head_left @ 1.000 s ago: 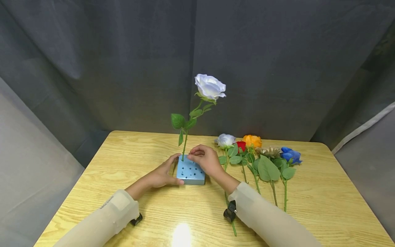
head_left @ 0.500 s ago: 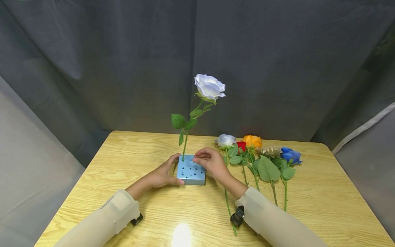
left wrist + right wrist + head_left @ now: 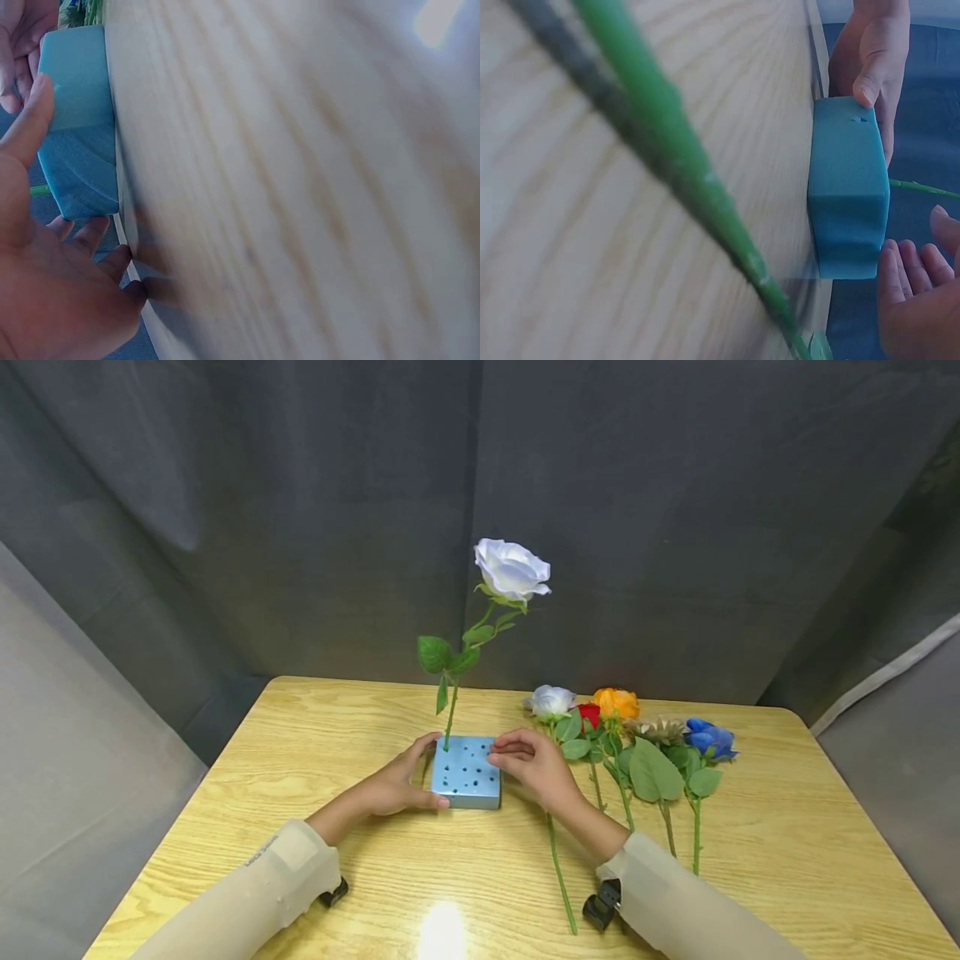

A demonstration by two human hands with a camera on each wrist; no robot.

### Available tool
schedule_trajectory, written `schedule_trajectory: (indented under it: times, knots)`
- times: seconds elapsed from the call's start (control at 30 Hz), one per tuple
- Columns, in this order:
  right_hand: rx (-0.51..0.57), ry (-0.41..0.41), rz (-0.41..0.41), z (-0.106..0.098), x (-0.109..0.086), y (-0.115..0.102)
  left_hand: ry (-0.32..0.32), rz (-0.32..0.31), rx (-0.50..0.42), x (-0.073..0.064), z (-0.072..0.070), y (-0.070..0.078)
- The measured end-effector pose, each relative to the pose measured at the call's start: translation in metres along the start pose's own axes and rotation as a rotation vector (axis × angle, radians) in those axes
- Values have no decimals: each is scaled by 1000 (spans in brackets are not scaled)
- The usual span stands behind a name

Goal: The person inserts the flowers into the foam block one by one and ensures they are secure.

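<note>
A blue flower-foam block [image 3: 467, 770] with several small holes in its top sits on the table. A white artificial rose [image 3: 512, 570] stands in its back left part, the stem leaning slightly right. My left hand [image 3: 393, 787] holds the block at its left side, with the thumb [image 3: 34, 120] against the front face in the left wrist view. Above the block's back right corner is my right hand [image 3: 536, 768], its fingers loosely bent. Nothing lies between those fingers [image 3: 916, 270] in the right wrist view; whether they touch the block I cannot tell.
On the wooden table [image 3: 315, 710] to the right lie a pale rose [image 3: 551, 701], a red flower [image 3: 589, 715], an orange flower [image 3: 617, 702], a brownish flower [image 3: 660, 731] and a blue flower [image 3: 710, 739]. Their stems point towards me, one under my right forearm. A grey curtain [image 3: 337, 527] hangs behind.
My right hand has moved right across the block's top, from near the rose stem to the back right corner. The left hand, block and rose stay in place.
</note>
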State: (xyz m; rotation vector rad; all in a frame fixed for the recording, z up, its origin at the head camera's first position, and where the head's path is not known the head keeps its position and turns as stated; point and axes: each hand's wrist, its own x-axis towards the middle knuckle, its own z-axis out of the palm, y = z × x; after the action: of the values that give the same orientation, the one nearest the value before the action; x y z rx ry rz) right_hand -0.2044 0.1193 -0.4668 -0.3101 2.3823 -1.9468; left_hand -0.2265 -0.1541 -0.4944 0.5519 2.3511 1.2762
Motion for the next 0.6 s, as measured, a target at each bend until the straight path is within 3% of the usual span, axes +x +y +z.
schedule_trajectory:
  times: [0.6]
  knots:
    - [-20,23,54,-22,-31,11,-7,-6,2,-1,0,0]
